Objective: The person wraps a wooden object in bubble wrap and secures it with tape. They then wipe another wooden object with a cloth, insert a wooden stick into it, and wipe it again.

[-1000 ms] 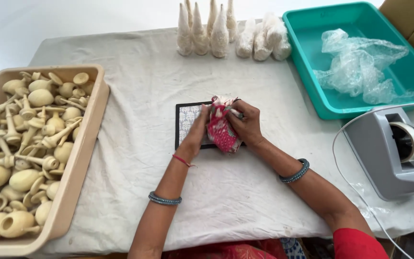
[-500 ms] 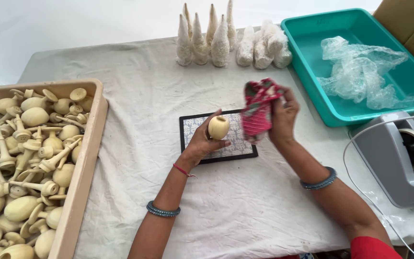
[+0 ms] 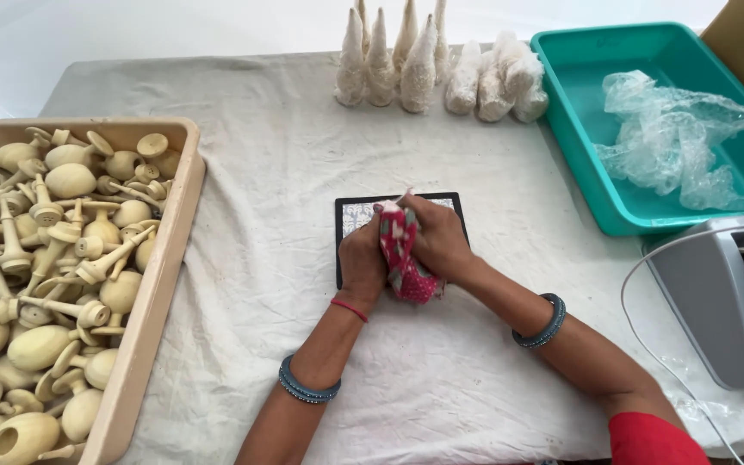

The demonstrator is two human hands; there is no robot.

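Both hands meet at the middle of the frame, the left hand (image 3: 363,258) and right hand (image 3: 437,239) each with a closed grip on one crumpled red patterned cloth (image 3: 404,258), pressed between them above one flat dark-rimmed mat (image 3: 350,215). Whatever the cloth wraps is hidden. Under it lies the table (image 3: 269,172), draped in wrinkled off-white fabric. At left one beige tray (image 3: 158,284) is heaped with smooth wooden pieces (image 3: 45,258), too many to count. At top stand wrapped white bundles (image 3: 424,65); at upper right, one teal tub (image 3: 596,146) with crinkled clear plastic (image 3: 673,142); lower right, one grey machine (image 3: 716,301).
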